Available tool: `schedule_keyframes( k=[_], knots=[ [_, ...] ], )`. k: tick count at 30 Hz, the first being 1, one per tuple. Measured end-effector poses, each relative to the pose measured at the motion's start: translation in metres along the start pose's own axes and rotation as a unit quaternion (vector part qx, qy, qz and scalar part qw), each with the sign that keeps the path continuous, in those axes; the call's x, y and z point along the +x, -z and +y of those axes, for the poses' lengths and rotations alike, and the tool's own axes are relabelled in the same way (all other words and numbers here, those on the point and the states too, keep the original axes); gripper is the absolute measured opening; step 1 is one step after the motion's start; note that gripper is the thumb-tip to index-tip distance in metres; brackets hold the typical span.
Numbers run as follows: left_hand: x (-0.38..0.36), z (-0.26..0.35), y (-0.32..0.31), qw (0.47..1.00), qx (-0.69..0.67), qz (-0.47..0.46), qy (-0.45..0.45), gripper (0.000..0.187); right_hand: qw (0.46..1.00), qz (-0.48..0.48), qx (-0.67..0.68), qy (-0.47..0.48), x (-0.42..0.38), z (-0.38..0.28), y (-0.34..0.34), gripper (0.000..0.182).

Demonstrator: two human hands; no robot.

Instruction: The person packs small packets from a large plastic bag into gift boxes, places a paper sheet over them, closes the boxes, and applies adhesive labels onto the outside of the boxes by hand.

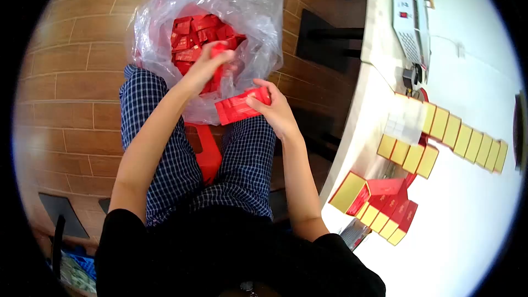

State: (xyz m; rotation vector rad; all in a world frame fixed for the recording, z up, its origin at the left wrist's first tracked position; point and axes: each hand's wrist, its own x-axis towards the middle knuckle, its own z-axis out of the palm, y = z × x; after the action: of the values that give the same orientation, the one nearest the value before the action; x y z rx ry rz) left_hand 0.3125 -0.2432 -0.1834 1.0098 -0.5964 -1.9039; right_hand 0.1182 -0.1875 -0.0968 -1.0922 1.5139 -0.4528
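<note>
A large clear plastic bag (149,27) stands open on the floor in front of my knees, with many small red packets (187,54) heaped inside. Over the bag's mouth, my left hand (208,66) is closed on a red packet (220,49), slightly blurred. My right hand (279,111), just outside the bag's near right edge and above my thigh, grips flat red sachets (237,109) between thumb and fingers. These sachets lie stacked together, with faint print on their faces.
To my right runs a pale table (352,126) bearing rows of gold-sided boxes (451,129), red boxes (388,209), a clear plastic container (404,121) and a white machine (404,16). A red stool (208,157) shows between my legs. Black table bases (322,38) stand on the wooden floor.
</note>
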Motion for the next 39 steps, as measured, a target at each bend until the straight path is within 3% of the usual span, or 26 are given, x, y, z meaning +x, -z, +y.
schedule_keyframes(
  k=[3,6,7,9,13,14,19,21,23,26,27,29,30,33,34,35,37,39],
  knots=[
    [-0.040,0.005,0.010,0.994,-0.047,0.094,-0.014,0.060,0.996,0.083,0.021,0.034,-0.044,-0.005,0.005,0.048],
    [-0.080,-0.017,-0.005,0.990,-0.120,0.068,0.020,0.050,0.944,0.255,0.039,0.205,-0.086,-0.016,-0.009,0.041],
    [-0.095,-0.024,-0.017,0.983,-0.164,0.049,0.069,0.047,0.941,0.259,0.047,0.214,-0.095,-0.013,-0.016,0.041],
    [-0.126,-0.021,-0.059,0.967,-0.244,-0.004,0.065,0.043,0.876,0.305,-0.044,0.371,-0.111,-0.004,-0.028,0.039],
    [-0.160,-0.014,-0.123,0.945,-0.299,-0.131,-0.010,0.050,0.834,0.296,-0.115,0.451,-0.145,0.001,-0.044,0.041],
    [-0.167,-0.007,-0.134,0.956,-0.269,-0.119,-0.016,0.051,0.808,0.313,-0.148,0.477,-0.152,0.004,-0.044,0.041],
    [-0.194,0.002,-0.157,0.989,-0.132,-0.050,-0.040,0.063,0.800,0.352,-0.116,0.472,-0.193,0.019,-0.045,0.042],
    [-0.198,-0.005,-0.161,0.993,-0.080,-0.015,-0.086,0.062,0.860,0.283,-0.026,0.423,-0.210,0.023,-0.051,0.045],
    [-0.201,-0.016,-0.168,0.980,0.044,-0.015,-0.195,0.056,0.888,0.275,0.030,0.368,-0.225,0.019,-0.055,0.051],
    [-0.220,-0.026,-0.187,0.952,0.133,-0.122,-0.248,0.054,0.873,0.346,-0.021,0.344,-0.241,0.008,-0.036,0.052],
    [-0.226,-0.031,-0.200,0.918,0.212,-0.131,-0.307,0.068,0.864,0.364,-0.017,0.347,-0.248,0.005,-0.027,0.052],
    [-0.238,-0.033,-0.220,0.902,0.190,-0.242,-0.303,0.061,0.864,0.403,-0.066,0.295,-0.265,0.002,-0.006,0.051],
    [-0.243,-0.033,-0.232,0.893,0.186,-0.286,-0.295,0.062,0.849,0.441,-0.064,0.286,-0.275,0.002,0.004,0.050],
    [-0.250,-0.043,-0.277,0.847,0.157,-0.434,-0.263,0.091,0.805,0.520,-0.096,0.269,-0.311,0.015,0.052,0.050],
    [-0.243,-0.051,-0.289,0.832,0.197,-0.451,-0.256,0.102,0.755,0.571,-0.123,0.297,-0.316,0.033,0.075,0.051],
    [-0.240,-0.056,-0.302,0.815,0.188,-0.484,-0.258,0.093,0.756,0.592,-0.082,0.269,-0.339,0.036,0.095,0.051],
    [-0.240,-0.052,-0.339,0.766,0.302,-0.499,-0.270,0.080,0.667,0.697,-0.132,0.229,-0.366,0.068,0.150,0.051],
    [-0.229,-0.063,-0.375,0.720,0.357,-0.508,-0.309,0.056,0.642,0.737,-0.092,0.190,-0.402,0.090,0.192,0.052]
  ],
)
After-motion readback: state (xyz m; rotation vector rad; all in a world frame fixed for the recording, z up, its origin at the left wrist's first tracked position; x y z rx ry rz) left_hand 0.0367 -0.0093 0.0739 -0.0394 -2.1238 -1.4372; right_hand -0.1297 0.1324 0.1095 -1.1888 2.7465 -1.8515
